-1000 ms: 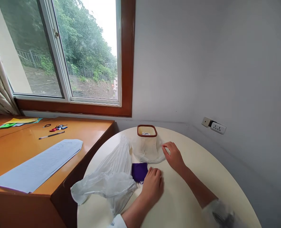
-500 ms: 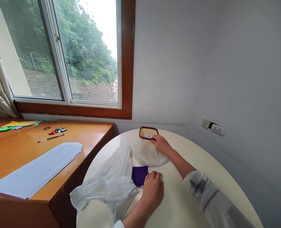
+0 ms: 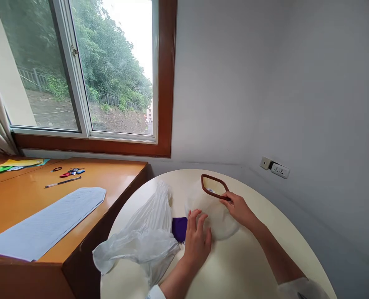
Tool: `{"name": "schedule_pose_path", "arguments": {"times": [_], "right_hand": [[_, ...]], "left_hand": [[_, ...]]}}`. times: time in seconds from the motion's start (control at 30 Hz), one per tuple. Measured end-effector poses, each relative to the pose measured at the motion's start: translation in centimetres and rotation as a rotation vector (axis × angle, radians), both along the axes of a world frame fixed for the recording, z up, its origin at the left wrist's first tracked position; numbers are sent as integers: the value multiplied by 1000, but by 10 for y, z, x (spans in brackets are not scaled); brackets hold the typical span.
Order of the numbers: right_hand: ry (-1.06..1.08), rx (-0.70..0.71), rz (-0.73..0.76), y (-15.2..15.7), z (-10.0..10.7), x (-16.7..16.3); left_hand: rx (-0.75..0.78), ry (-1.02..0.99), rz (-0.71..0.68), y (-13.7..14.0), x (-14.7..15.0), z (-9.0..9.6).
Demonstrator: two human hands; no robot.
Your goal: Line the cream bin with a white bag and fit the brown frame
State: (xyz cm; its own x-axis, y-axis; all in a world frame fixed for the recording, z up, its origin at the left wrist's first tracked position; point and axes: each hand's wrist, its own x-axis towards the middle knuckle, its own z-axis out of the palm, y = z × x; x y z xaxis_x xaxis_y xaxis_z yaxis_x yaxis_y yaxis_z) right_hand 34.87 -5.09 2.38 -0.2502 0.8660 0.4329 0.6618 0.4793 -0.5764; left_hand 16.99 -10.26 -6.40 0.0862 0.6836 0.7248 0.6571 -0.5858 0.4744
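My right hand (image 3: 239, 209) pinches the near right corner of a brown rounded-rectangle frame (image 3: 214, 179), which is tilted above the round table (image 3: 249, 265). A sheer whitish net or film (image 3: 223, 226) hangs below the frame and spreads towards my left hand. Something small and white shows inside the opening, too small to name. My left hand (image 3: 198, 238) has its fingers apart and curved, at the edge of the sheer material. It partly covers a purple square of cloth (image 3: 178, 228). Left of that lies a crumpled white plastic bag (image 3: 143, 238).
An orange-brown desk (image 3: 109, 170) stands on the left, holding a stack of paper sheets (image 3: 53, 220), a pen (image 3: 62, 182), keys (image 3: 73, 172) and coloured papers (image 3: 19, 164). A window is behind it. A wall socket (image 3: 279, 170) is on the right.
My right hand has drawn the brown frame to the right and nearer, tilting it, with the sheer material following. My left hand's fingers have spread and moved up slightly over the purple cloth.
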Motion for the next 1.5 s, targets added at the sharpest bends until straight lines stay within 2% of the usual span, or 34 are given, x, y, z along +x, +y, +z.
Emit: {"name": "schedule_pose_path", "arguments": {"times": [0.1, 0.23, 0.43, 0.67, 0.77, 1.07, 1.2, 1.33, 1.5], "right_hand": [[17, -50, 28, -28, 0, 11], [-11, -103, 87, -60, 6, 22], [-51, -160, 157, -85, 15, 35], [-45, -173, 173, -92, 20, 37], [-51, -175, 164, -93, 21, 36], [-31, -233, 169, -93, 30, 36], [-29, -264, 215, -89, 33, 38], [41, -286, 214, -86, 31, 38], [78, -283, 222, -88, 28, 37]], "left_hand": [[11, -31, 13, -2, 0, 3], [-49, -74, 15, -3, 1, 5], [-166, -84, -141, -5, 2, 4], [-320, -158, -356, 0, -1, -1], [-324, -210, -439, 2, -1, -3], [-312, -221, -413, -4, 0, 5], [-303, -204, -426, -2, 0, 0], [-371, -213, -454, 1, -2, -6], [-383, -254, -507, 0, -1, -5]]}}
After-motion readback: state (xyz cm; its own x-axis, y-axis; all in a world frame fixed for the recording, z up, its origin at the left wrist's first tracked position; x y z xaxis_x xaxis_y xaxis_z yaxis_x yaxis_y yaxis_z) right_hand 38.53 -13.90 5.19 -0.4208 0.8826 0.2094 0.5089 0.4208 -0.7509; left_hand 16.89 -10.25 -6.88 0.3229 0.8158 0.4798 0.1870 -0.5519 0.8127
